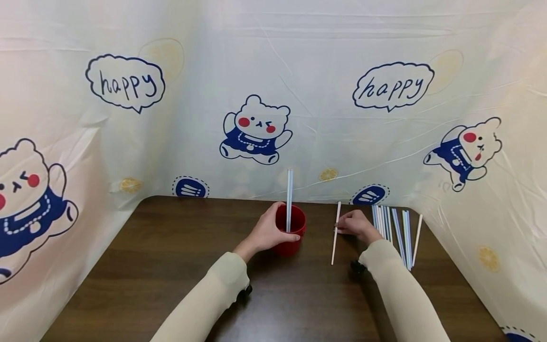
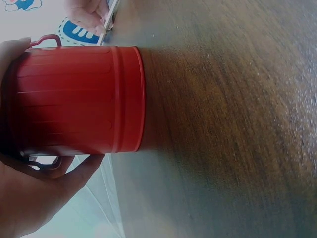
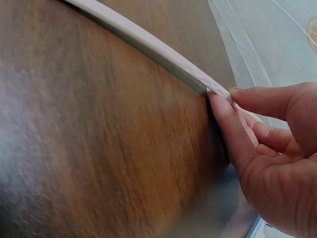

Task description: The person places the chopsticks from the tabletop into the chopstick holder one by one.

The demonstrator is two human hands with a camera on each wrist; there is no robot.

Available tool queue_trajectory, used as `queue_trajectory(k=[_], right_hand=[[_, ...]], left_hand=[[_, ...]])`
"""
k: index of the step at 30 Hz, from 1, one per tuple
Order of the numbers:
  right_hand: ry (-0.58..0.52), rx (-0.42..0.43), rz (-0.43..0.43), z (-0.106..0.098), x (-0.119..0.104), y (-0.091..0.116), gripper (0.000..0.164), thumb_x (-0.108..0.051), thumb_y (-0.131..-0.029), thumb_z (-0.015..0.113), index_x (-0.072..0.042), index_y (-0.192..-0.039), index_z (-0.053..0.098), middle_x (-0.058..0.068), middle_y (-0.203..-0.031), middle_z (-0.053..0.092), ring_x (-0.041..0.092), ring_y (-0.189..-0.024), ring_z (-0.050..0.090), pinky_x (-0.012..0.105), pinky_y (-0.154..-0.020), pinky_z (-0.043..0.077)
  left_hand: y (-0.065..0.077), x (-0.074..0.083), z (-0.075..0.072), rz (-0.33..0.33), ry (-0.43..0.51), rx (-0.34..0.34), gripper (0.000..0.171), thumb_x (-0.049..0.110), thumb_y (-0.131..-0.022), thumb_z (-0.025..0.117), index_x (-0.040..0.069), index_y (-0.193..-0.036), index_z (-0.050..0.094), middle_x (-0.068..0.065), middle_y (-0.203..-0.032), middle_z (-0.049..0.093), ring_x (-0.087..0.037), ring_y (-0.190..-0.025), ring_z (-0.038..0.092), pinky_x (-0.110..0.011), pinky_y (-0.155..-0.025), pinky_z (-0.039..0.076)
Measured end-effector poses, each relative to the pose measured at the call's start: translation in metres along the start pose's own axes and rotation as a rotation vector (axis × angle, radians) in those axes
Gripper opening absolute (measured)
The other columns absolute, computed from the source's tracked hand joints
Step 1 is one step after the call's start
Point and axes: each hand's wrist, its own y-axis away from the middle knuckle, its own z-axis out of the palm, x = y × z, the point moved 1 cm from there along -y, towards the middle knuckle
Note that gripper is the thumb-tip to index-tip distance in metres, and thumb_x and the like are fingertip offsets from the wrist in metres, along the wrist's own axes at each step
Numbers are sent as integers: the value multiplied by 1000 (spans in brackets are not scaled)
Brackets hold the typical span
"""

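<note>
My left hand (image 1: 270,229) grips the red ribbed bucket (image 1: 287,248) round its rim. The bucket stands upright on the table, and one of its small side handles (image 2: 47,38) shows in the left wrist view. A couple of pale blue and white straws (image 1: 289,194) lean inside it, rising above the rim. To the right of the bucket, my right hand (image 1: 356,224) pinches a pinkish-white straw (image 1: 335,242) between thumb and finger near its middle. In the right wrist view the straw (image 3: 153,43) slants just above the wood or against it; I cannot tell which.
Right of my right hand, several blue and white straws (image 1: 406,237) lie in a loose row, with a whitish straw (image 1: 417,240) at its right end. A printed cloth (image 1: 325,118) hangs along the back and sides of the dark wooden table (image 1: 171,256).
</note>
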Motion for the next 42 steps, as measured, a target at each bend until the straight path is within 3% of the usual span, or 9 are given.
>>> queue_trajectory(k=[10,20,27,33,36,42], right_hand=[[-48,-27,-58,17,-6,7,26,11,-95,61,26,-116,55,16,-88,69,14,-74,69,30,-72,62],[-95,20,-137,24,-24,10,25,9,-95,63,22,-114,56,18,-90,71,17,-77,71,37,-78,62],[-113,69,-225,19,-48,16,23,8,-94,63,22,-112,57,15,-89,69,15,-75,71,38,-79,62],[-119,89,-267,17,-78,26,29,2,-97,64,19,-120,56,10,-92,66,13,-79,69,35,-81,62],[-111,114,-315,17,-96,33,32,0,-98,65,19,-122,56,12,-94,65,13,-79,69,38,-84,61],[-153,147,-389,18,-127,44,30,-3,-98,66,15,-120,57,18,-102,66,14,-81,71,34,-82,61]], left_hand=[[1,2,0,-10,-11,-5,88,26,-73,92,18,-144,42,-4,-139,56,-34,-130,53,-50,-93,57],[2,0,2,-2,-24,10,90,28,-73,92,17,-146,41,-4,-138,56,-30,-127,54,-48,-94,56],[0,-1,1,-7,-40,21,90,28,-73,92,18,-146,41,-2,-137,57,-22,-124,54,-46,-92,57],[0,-1,2,-11,-41,21,90,28,-72,93,18,-145,42,-2,-137,57,-22,-123,55,-45,-93,57],[0,-1,2,-11,-42,21,90,29,-72,93,18,-145,42,-2,-137,57,-22,-123,55,-46,-93,57],[-1,0,2,-3,-44,23,89,29,-72,92,17,-145,42,-3,-136,57,-23,-122,55,-46,-93,57]])
